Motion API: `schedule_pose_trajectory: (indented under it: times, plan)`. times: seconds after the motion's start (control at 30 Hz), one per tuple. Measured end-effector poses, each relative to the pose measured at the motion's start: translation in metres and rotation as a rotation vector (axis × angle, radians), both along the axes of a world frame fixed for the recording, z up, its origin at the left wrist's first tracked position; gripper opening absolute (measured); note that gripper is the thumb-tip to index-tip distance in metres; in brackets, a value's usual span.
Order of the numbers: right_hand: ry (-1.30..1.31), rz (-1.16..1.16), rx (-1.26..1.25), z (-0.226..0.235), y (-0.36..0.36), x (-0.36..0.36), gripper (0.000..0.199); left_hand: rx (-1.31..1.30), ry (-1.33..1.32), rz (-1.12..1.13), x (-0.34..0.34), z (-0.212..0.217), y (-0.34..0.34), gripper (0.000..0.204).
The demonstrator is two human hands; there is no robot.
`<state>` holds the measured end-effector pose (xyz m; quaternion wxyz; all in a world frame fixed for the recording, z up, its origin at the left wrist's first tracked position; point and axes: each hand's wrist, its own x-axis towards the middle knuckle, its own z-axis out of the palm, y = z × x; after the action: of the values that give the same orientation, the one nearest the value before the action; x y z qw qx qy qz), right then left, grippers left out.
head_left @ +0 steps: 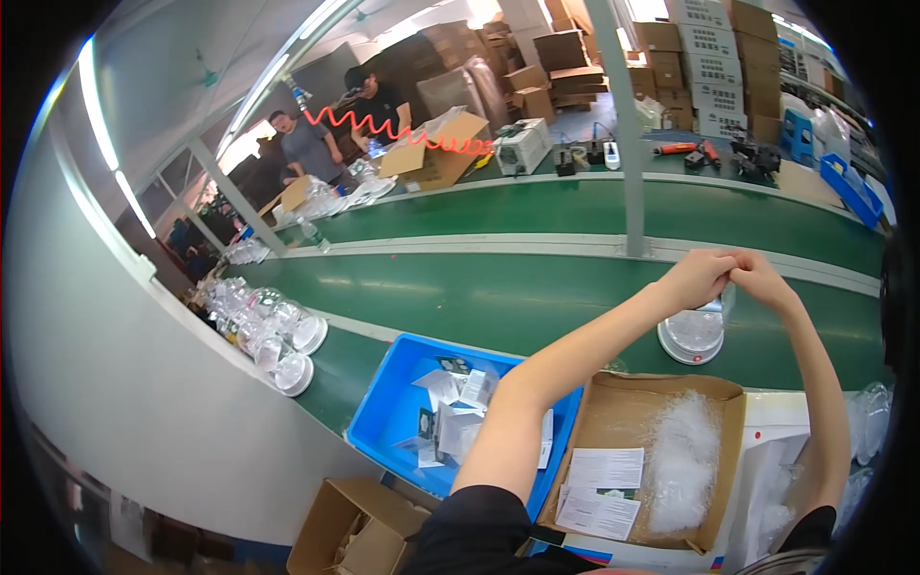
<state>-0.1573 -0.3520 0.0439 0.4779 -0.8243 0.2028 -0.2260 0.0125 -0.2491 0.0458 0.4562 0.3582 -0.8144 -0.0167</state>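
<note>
several fingers together, white-based clear item just below

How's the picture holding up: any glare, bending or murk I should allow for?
Head view: fisheye curves the green work surface's edges, black swallows the corners; head view: ceiling tubes blow out white; head view: left hand and right hand look fairly sharp, though their fingertips overlap confusingly.

Short black sleeves leave both of the person's forearms bare.
</note>
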Motion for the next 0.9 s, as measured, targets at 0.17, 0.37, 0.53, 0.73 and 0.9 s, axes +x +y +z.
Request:
schedule_pose_trajectory:
  times: [0.17, 0.37, 0.53, 0.73, 0.9]
  plan:
    - [0.005, -0.017, 0.019, -0.008, -0.001, 0.014, 0.028, 0.039, -0.029, 0.026, 0.018, 0.000, 0.003, 0.009]
    - [0.034, -0.043, -0.003, -0.011, -0.012, -0.005, 0.013, 0.065, -0.051, 0.006, 0.020, 0.001, 0.003, 0.012]
    - [-0.020, -0.146, -0.243, -0.029, 0.043, -0.023, 0.005, 0.205, 0.067, 0.050, 0.034, -0.014, 0.015, 0.022]
    - [0.137, -0.137, -0.163, -0.014, 0.168, -0.094, 0.005, 0.281, 0.127, 0.427, 0.054, -0.047, 0.007, 0.068]
    - [0.194, -0.098, -0.186, -0.014, 0.205, -0.137, 0.006, 0.604, 0.179, 0.363, 0.060, -0.025, -0.011, 0.075]
